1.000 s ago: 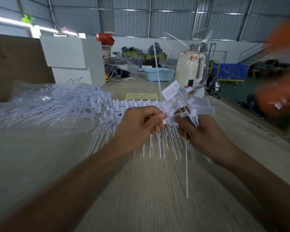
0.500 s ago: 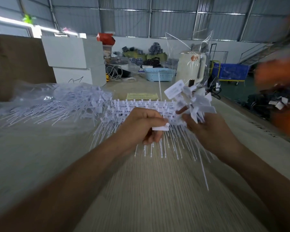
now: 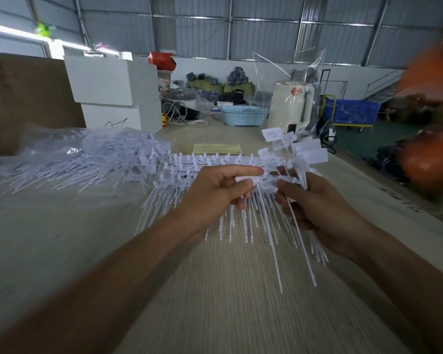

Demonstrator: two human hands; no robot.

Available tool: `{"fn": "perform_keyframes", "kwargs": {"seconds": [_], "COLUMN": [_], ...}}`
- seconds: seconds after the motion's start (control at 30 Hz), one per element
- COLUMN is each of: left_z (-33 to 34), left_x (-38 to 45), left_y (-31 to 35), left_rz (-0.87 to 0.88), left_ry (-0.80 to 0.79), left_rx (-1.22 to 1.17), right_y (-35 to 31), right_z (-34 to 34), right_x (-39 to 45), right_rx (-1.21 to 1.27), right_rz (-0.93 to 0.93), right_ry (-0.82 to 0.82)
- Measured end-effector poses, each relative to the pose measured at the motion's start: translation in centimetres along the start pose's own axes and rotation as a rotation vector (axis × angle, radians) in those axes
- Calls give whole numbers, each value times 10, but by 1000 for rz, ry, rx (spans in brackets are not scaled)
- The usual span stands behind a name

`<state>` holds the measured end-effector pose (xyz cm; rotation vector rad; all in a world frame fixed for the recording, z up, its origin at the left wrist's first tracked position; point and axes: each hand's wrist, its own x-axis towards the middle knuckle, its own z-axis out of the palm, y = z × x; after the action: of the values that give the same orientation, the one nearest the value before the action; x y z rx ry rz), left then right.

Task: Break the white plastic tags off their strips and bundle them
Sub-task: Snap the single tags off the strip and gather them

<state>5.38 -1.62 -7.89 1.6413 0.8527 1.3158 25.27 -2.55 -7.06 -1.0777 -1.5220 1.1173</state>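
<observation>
While still joined to strips (image 3: pixel 210 163) on the table (image 3: pixel 215 302), white tags (image 3: pixel 243 179) pinched by left hand (image 3: pixel 215 191) – thumb and forefinger closed. Loose tag bundle (image 3: pixel 296 152) gripped in right hand (image 3: pixel 317 208) – stems hanging below. Bagged tags (image 3: pixel 87 154) piled left.

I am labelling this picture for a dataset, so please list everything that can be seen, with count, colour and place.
strips of tags: several, white, table centre, under both hands
bundle of loose tags: one, white, in the right hand
bag of tags: one, clear, table left
paper sheet: one, yellow, behind the strips
boxes: two, white, stacked at far left
basket: one, light blue, far centre
cart: one, blue, far right
table: one, beige
left hand: pinches a tag
right hand: grips the bundle
</observation>
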Motion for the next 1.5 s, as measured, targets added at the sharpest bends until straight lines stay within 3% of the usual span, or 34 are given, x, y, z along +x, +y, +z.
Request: {"fn": "perform_keyframes", "kwargs": {"seconds": [0.13,0.33,0.5,0.6,0.67,0.77,0.83,0.97,1.27,1.5], "left_z": [10,19,18,19,21,26,33,38,40,42], "left_x": [-2,-3,0,0,-2,-8,-10,-10,-14,-15], "left_y": [-3,-3,-2,0,1,1,3,9,17,21], "left_rz": [-41,-95,-94,-114,-169,-195,-169,-137,87,188], "left_ry": [0,61,163,177,138,-83,-151,-109,-179,-105], "left_rx": [-71,-185,-359,-346,-259,-15,64,18,-21,25], "right_y": [0,9,9,7,5,0,-3,-3,-4,2], "right_z": [5,12,11,11,10,8,9,13,30,41], "right_x": [-2,-1,0,0,0,0,-3,-6,-10,-13], "right_rx": [69,-220,-228,-148,-89,47,147,200,-118,-180], "right_rz": [-44,-277,-335,-336,-303,-264,-253,-248,-538,-528], "right_ry": [-6,41,27,66,110,154,148,87,-150,-101]}}
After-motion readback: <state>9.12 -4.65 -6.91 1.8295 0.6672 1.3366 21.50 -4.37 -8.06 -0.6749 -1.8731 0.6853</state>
